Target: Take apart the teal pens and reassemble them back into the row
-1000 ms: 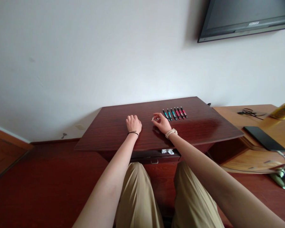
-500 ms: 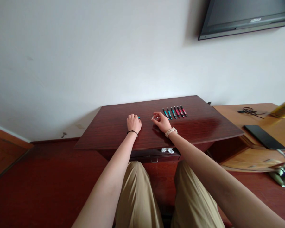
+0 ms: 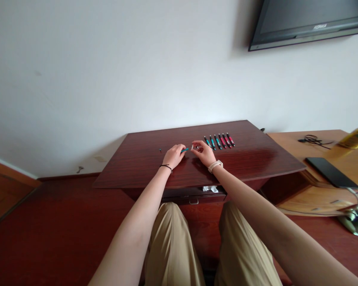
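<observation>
Closest in are the tan-trousered knees under the edge of the dark reddish wooden bench (image 3: 143, 167), with a bit of white crumpled paper (image 3: 210, 189) poking out of the drawer gap below the top.

Both forearms run up onto the bench. The left hand (image 3: 174, 155) — thin black band on the wrist — has its fingers pinched shut on a small teal pen piece (image 3: 184, 150) that sticks out toward the right. The right hand (image 3: 203, 153), pale watch on the wrist, sits just beside it with thumb and forefinger closed on something small and whitish; too tiny to tell what it is. The two hands are near each other but not touching.

A tiny dark bit (image 3: 160, 150) lies alone on the bench left of the left hand.

Just past the right hand there's a neat row of teal and red pens (image 3: 219, 141), side by side.

Further off to the right — a lighter wooden desk (image 3: 289, 141) with a black phone (image 3: 331, 173), and a dark wall-mounted TV (image 3: 310, 22) up top.
</observation>
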`<action>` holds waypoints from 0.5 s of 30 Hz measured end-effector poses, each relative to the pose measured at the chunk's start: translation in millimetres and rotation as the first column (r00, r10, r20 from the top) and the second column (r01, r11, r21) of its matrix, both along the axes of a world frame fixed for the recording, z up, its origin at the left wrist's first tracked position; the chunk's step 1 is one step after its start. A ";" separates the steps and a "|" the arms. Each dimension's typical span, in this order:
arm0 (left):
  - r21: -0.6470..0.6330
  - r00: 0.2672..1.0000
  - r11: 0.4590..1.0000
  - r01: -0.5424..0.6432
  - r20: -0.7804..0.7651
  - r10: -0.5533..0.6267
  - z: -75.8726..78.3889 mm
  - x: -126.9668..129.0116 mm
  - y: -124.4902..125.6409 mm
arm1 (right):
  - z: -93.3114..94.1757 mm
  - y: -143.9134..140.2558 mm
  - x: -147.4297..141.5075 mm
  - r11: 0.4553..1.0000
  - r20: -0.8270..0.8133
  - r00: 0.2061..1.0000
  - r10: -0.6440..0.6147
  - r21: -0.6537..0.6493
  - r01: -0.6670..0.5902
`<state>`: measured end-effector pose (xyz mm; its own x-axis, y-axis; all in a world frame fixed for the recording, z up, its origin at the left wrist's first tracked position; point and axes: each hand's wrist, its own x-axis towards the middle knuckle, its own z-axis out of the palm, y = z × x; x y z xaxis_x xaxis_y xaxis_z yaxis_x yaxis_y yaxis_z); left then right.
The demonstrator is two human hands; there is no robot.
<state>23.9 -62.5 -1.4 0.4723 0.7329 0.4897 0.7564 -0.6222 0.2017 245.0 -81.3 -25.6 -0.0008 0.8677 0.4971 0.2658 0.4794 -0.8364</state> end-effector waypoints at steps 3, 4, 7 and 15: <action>0.009 0.998 0.998 0.057 0.013 -0.057 2.4 1.8 -3.8 | -1.1 0.3 -0.7 1.000 -0.037 0.999 0.016 -0.013 -0.016; 0.019 0.997 0.997 0.073 0.019 -0.073 2.9 2.4 -4.7 | -1.3 0.2 -0.9 1.000 -0.052 0.998 0.020 -0.015 -0.021; 0.049 0.993 0.993 0.108 0.033 -0.110 3.6 3.8 -6.1 | -0.7 -0.7 -0.9 0.999 -0.078 0.996 0.032 -0.008 -0.033; 0.082 0.990 0.987 0.139 0.024 -0.142 1.2 5.1 -6.2 | 3.1 -3.2 1.3 0.998 0.036 0.998 0.056 0.032 -0.057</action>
<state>29.0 -68.7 -0.2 0.5524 0.6183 0.5591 0.6549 -0.7369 0.1679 246.3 -84.5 -22.5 -0.0677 0.8491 0.5239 0.2666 0.5214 -0.8106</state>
